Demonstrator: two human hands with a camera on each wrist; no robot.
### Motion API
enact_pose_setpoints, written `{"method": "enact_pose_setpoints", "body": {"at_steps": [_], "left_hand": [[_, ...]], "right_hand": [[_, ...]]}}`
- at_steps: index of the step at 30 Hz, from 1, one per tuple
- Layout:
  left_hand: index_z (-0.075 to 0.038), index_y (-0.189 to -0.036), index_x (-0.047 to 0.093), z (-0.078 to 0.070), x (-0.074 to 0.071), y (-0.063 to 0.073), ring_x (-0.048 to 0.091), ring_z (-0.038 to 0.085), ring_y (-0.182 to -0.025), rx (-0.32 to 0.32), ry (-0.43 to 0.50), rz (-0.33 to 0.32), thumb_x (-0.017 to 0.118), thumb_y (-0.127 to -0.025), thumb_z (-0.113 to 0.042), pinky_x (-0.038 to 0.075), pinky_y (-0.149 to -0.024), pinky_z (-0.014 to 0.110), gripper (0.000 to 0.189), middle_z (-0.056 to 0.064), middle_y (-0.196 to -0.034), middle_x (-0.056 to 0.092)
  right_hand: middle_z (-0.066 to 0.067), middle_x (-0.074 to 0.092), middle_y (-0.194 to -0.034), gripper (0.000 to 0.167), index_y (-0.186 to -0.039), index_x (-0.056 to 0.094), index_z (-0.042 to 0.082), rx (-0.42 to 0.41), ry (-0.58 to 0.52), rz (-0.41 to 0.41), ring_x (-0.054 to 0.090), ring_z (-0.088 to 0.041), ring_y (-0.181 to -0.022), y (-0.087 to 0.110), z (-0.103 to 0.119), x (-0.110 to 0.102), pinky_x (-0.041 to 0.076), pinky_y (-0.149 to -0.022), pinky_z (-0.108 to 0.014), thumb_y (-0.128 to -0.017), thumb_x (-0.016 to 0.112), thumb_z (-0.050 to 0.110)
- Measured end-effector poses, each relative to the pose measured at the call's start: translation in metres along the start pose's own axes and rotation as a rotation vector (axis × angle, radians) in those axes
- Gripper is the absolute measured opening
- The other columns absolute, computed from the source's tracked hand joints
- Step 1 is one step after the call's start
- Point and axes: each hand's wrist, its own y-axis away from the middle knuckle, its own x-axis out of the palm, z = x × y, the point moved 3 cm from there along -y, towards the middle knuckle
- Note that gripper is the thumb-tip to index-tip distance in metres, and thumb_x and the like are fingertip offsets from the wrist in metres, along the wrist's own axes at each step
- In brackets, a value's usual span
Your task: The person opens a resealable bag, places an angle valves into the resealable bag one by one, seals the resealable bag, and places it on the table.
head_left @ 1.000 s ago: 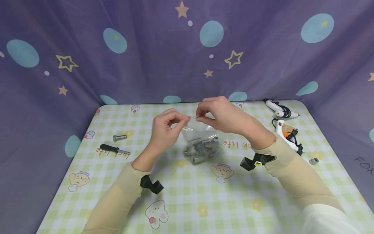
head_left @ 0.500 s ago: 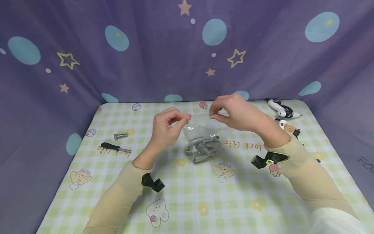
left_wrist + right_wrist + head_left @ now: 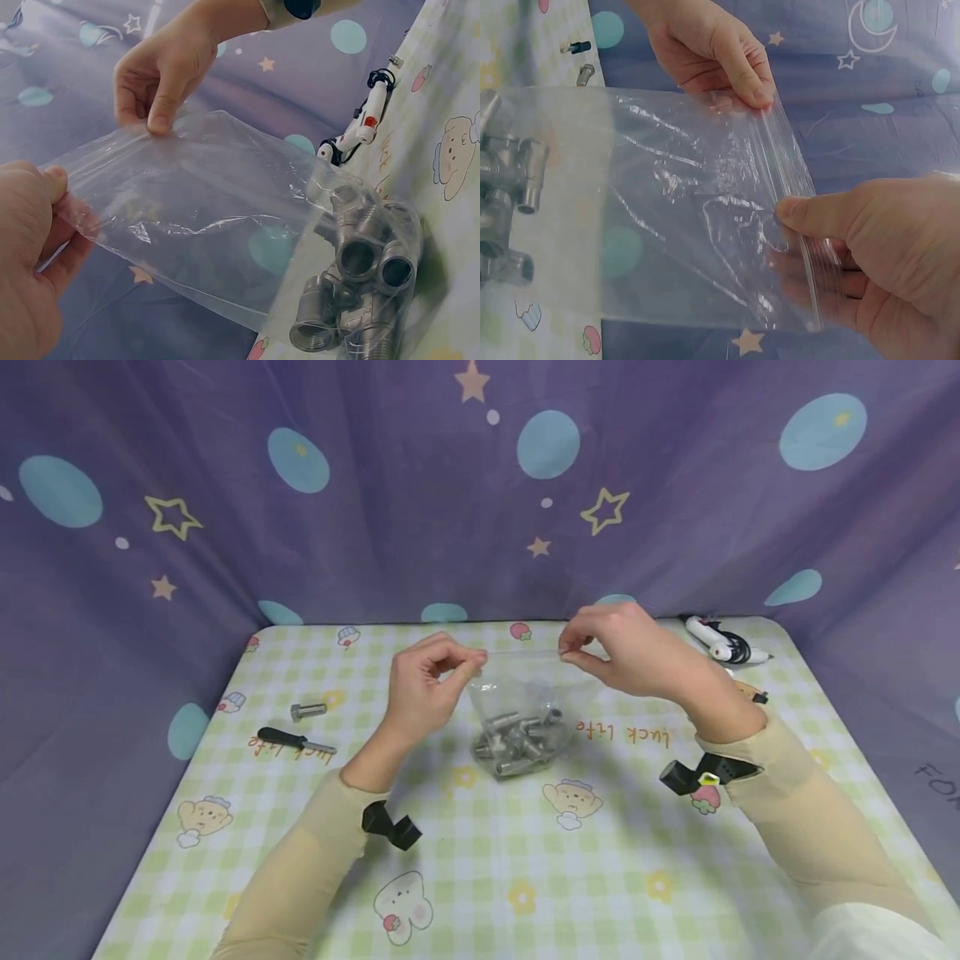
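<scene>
A clear zip-top plastic bag (image 3: 517, 689) stands over the middle of the table, its bottom resting on the cloth. Several grey metal pipe fittings (image 3: 517, 747) lie inside at the bottom, some with threaded ends. My left hand (image 3: 426, 685) pinches the bag's upper left corner between thumb and fingers. Farther along the same top edge, my right hand (image 3: 637, 652) pinches the zip strip (image 3: 784, 165), the thumb lying on the near face in the right wrist view. Between the two hands the top edge is stretched straight, and the zip lines look pressed together there.
At left on the checked tablecloth (image 3: 480, 860) lie a metal bolt (image 3: 308, 711) and a black-handled screwdriver (image 3: 296, 741). A white glue gun (image 3: 723, 643) with coiled black cord lies back right; a second is mostly hidden behind my right wrist. A purple curtain (image 3: 420, 527) hangs behind the table.
My right hand has moved rightward along the bag's top edge, away from the left hand, and the edge between them has straightened. My left hand keeps its pinch in place.
</scene>
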Motion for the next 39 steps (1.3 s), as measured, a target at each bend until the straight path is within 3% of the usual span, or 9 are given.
{"method": "enact_pose_setpoints", "body": {"at_steps": [7,18,23,32,39], "left_hand": [[0.006,-0.086,0.080,0.002,-0.001,0.000,0.069,0.001,-0.075,-0.009,0.018,-0.003,0.078,-0.090,0.008,0.063,-0.079,0.021,0.005,0.019,-0.077,0.073],[0.004,-0.088,0.081,0.007,-0.004,-0.002,0.069,0.005,-0.071,-0.016,0.015,-0.003,0.080,-0.091,0.005,0.057,-0.069,0.017,0.003,0.018,-0.075,0.073],[0.004,-0.087,0.081,0.007,-0.004,-0.002,0.068,0.008,-0.068,-0.016,0.006,-0.003,0.080,-0.089,0.006,0.051,-0.062,0.017,0.003,0.018,-0.075,0.073],[0.004,-0.087,0.081,0.006,-0.005,-0.003,0.070,0.017,-0.066,-0.029,0.022,-0.003,0.080,-0.088,0.008,0.052,-0.061,0.017,0.005,0.019,-0.075,0.072],[0.006,-0.087,0.081,0.007,-0.005,-0.002,0.070,0.013,-0.066,-0.046,0.037,-0.008,0.081,-0.088,0.007,0.054,-0.061,0.018,0.001,0.021,-0.076,0.072]], "right_hand": [[0.002,0.073,-0.093,0.007,-0.101,0.077,0.013,0.031,-0.025,-0.023,0.068,-0.012,-0.085,0.014,-0.010,0.000,0.058,-0.076,-0.038,-0.098,0.075,0.007],[0.005,0.069,-0.084,0.010,-0.095,0.077,0.017,0.046,-0.017,-0.170,0.060,-0.004,-0.072,0.030,-0.023,0.005,0.050,-0.064,-0.028,-0.095,0.079,0.007],[0.005,0.069,-0.084,0.012,-0.095,0.077,0.017,0.021,-0.018,-0.167,0.060,-0.004,-0.072,0.032,-0.024,0.004,0.051,-0.063,-0.026,-0.093,0.081,0.006],[0.005,0.069,-0.083,0.014,-0.093,0.079,0.016,-0.007,-0.001,-0.157,0.063,-0.004,-0.071,0.033,-0.024,0.000,0.053,-0.062,-0.026,-0.090,0.083,0.004],[0.009,0.071,-0.083,0.017,-0.093,0.081,0.020,-0.031,-0.023,-0.149,0.063,-0.003,-0.069,0.036,-0.023,-0.005,0.053,-0.062,-0.022,-0.089,0.085,0.003]]}}
